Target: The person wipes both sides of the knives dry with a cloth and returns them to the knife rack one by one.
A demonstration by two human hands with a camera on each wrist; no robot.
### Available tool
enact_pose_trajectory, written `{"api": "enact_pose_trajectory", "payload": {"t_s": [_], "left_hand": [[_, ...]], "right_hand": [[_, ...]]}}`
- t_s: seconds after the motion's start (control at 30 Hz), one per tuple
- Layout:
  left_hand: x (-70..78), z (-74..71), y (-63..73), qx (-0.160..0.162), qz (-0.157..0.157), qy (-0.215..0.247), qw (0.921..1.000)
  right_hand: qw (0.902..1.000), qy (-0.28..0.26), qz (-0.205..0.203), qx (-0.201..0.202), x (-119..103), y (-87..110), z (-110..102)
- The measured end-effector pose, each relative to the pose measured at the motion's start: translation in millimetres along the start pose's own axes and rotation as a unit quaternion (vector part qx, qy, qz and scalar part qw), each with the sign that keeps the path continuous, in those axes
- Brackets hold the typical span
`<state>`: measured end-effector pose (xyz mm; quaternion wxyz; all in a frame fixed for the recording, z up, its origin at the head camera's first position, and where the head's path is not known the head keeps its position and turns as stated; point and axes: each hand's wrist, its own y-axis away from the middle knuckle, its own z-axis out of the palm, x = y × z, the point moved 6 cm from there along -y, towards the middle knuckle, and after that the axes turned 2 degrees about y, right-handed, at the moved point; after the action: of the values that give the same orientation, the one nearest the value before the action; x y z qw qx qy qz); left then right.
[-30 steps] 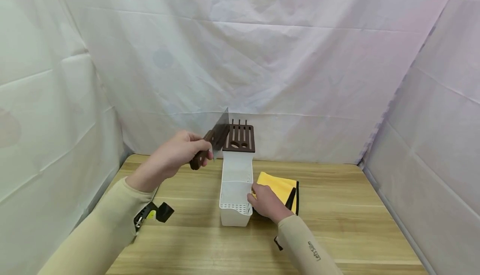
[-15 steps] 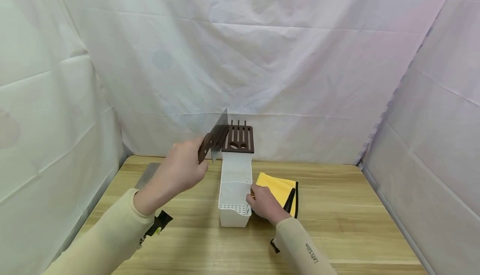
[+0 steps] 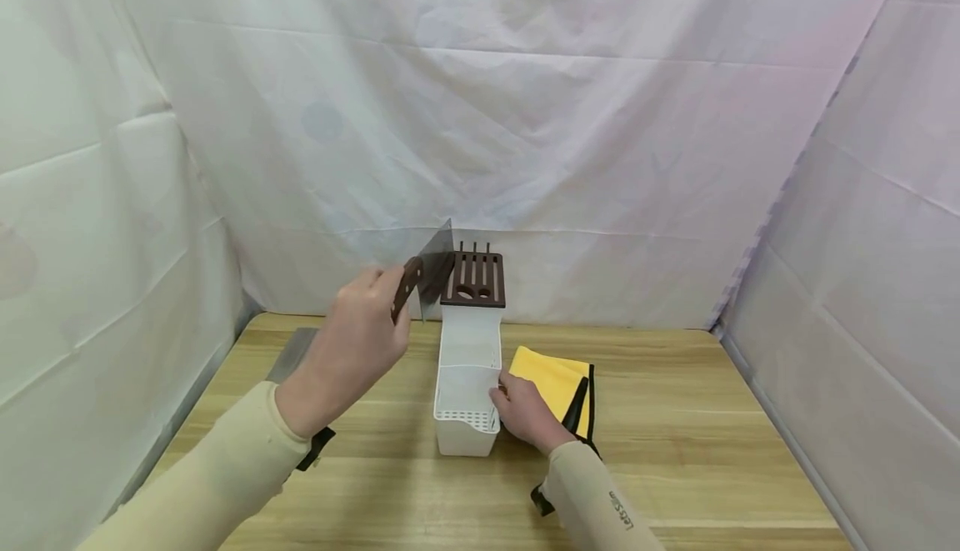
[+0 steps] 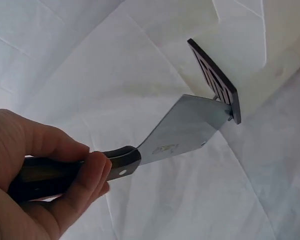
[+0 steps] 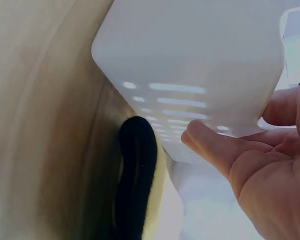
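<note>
My left hand (image 3: 352, 338) grips the dark handle of a cleaver (image 4: 185, 127), its thumb and fingers curled around it. The grey blade points up and away, and its far corner meets the end of the brown slotted top (image 3: 472, 304) of a tall white knife holder (image 3: 468, 388). My right hand (image 3: 528, 408) is at the holder's right side. In the right wrist view, the thumb and fingers pinch the holder's rim, with one fingertip near the rows of slots in its white wall (image 5: 190, 55).
A folded yellow cloth (image 3: 551, 368) with black edging lies right of the holder, partly behind my right hand. Left on the wooden table (image 3: 675, 443), a flat grey piece (image 3: 291, 355) shows past my left wrist. White hanging sheets (image 3: 480, 117) enclose the back and sides.
My left hand has turned, its back now facing up, and its hold on the cleaver's handle has shifted. The blade and holder stay nearly in place. My right hand keeps its hold.
</note>
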<state>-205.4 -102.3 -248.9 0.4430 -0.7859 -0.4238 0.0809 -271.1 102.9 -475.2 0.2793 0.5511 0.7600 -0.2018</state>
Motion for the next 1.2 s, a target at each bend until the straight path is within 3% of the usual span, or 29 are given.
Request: {"api": "enact_pose_trajectory", "payload": {"t_s": [0.37,0.63,1.0,1.2], "left_hand": [[-2.1,-3.7,-7.8,0.049,0.096,-0.018,0.994],[-7.8,-3.3,-16.3,0.04,0.103,-0.004,0.9939],[-9.8,-2.0,-22.4,0.036,0.143,0.026,0.9887],[-13.7,-2.1,-28.1,0.038,0.148,0.054,0.9868]], "right_hand": [[0.998,-0.059,0.008,0.022,4.7,2.6,3.2],[0.9971,-0.068,0.027,0.021,7.2,-2.9,-3.3],[0.9947,-0.082,0.059,-0.02,6.4,-6.8,-3.0],[0.9924,-0.089,0.073,-0.043,7.1,-5.6,-1.0]]}}
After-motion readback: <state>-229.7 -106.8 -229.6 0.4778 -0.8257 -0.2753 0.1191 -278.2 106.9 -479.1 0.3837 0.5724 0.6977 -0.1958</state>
